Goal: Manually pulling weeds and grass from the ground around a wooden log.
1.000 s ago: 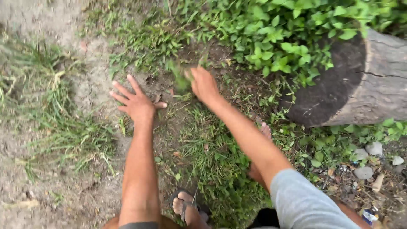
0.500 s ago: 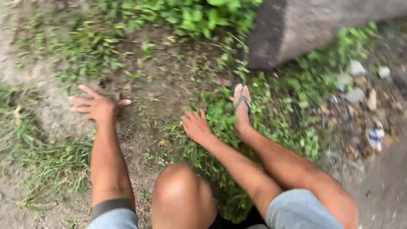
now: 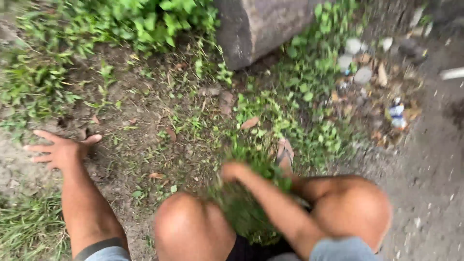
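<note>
Green weeds (image 3: 251, 164) are what the right hand (image 3: 233, 170) is buried in here, a low clump of grass and broad leaves sitting right between the knees, just in front of the sandalled foot (image 3: 285, 153). That hand looks curled into the clump, but it's motion-blurred, so I honestly can't tell if it's clamped shut on a tuft or just raking through it. The left hand (image 3: 60, 150) is well off to the left side, flat on bare dirt (image 3: 145, 121) with fingers spread wide, holding nothing, pretty clearly propping up the body. So the hands are far apart, and the right one is by far the nearer to the weeds; the clump lies close in to the body, straight ahead and low, and the patch seems to run away from the knees toward the log (image 3: 261, 24) at the top of the view. More leafy growth (image 3: 145, 19) fills the top left corner beside that log. As for packaging: over on the right, among some pale stones (image 3: 355, 60) and dry leaves, there's a small crumpled bit of litter (image 3: 397, 115), blue and white, lying on the ground well apart from either hand. It's too blurry to tell its exact shape. Further right the ground turns to grey gravel (image 3: 435, 169).
</note>
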